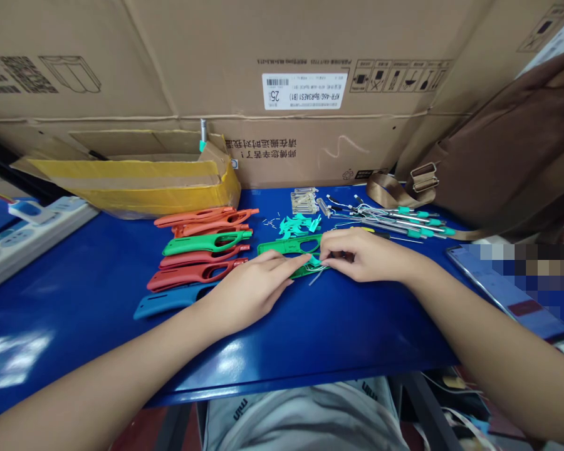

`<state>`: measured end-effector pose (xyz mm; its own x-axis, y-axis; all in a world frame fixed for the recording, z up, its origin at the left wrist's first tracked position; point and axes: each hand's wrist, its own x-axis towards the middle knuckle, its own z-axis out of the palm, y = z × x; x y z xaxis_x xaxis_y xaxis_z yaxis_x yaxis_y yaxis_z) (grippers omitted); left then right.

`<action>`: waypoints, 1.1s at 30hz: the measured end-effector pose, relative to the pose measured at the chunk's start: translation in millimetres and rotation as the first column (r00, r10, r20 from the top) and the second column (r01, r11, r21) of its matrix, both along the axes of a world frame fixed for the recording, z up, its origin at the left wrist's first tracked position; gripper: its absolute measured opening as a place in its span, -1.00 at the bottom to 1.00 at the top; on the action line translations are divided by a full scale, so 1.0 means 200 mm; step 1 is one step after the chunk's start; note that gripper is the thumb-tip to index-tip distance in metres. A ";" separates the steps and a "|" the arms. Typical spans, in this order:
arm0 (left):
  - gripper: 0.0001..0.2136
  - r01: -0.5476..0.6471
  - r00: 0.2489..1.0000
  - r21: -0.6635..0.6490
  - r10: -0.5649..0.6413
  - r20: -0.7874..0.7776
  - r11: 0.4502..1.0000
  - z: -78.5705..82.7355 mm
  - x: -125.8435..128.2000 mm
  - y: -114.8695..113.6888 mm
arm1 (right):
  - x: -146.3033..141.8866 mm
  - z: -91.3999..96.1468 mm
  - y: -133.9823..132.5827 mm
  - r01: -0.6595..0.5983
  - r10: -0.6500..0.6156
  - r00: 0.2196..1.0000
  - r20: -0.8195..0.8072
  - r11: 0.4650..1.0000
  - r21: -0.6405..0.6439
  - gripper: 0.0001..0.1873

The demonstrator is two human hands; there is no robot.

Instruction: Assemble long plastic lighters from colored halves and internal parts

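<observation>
In the head view my left hand rests over a green lighter-handle casing half, holding it against the table. Its index fingertip touches a small teal plastic piece in the casing. From the other side, my right hand pinches at the same piece, thumb and finger closed; what sits between them is too small to make out. Thin pale wires stick out below the casing. Just behind lies another green casing half, partly covered by my right hand.
Orange, red, green and blue handle casings lie stacked at left. Behind are loose teal pieces, small clear-bagged parts and metal rods with wires. A yellow-taped box, power strip and phone flank the area.
</observation>
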<state>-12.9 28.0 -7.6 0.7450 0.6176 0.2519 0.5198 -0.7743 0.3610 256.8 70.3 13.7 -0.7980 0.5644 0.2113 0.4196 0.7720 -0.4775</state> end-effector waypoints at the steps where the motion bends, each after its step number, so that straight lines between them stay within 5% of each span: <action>1: -0.55 0.010 1.000 0.014 -0.010 -0.012 1.000 0.01 0.00 0.00 | 0.00 0.00 0.00 -0.006 0.006 1.000 0.003 1.000 -0.002 -0.87; 13: -0.52 0.022 1.000 0.090 -0.021 -0.023 0.996 0.02 0.01 -0.02 | -0.03 0.02 -0.03 -0.038 0.039 0.999 0.021 0.999 -0.026 -0.80; 25: -0.48 -0.035 0.999 -0.076 0.034 -0.011 0.997 0.01 -0.01 -0.01 | -0.04 -0.02 -0.01 0.070 -0.072 0.997 -0.010 0.989 -0.128 -0.90; 33: -0.44 0.009 0.999 -0.033 -0.008 0.038 0.999 0.01 0.00 -0.02 | -0.05 0.00 -0.03 0.093 -0.089 0.995 0.048 0.992 -0.085 -0.86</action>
<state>-13.3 24.7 -5.0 0.7409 0.6195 0.2593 0.4985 -0.7660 0.4059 246.6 64.7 14.3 -0.7501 0.6495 0.1243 0.5080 0.6864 -0.5204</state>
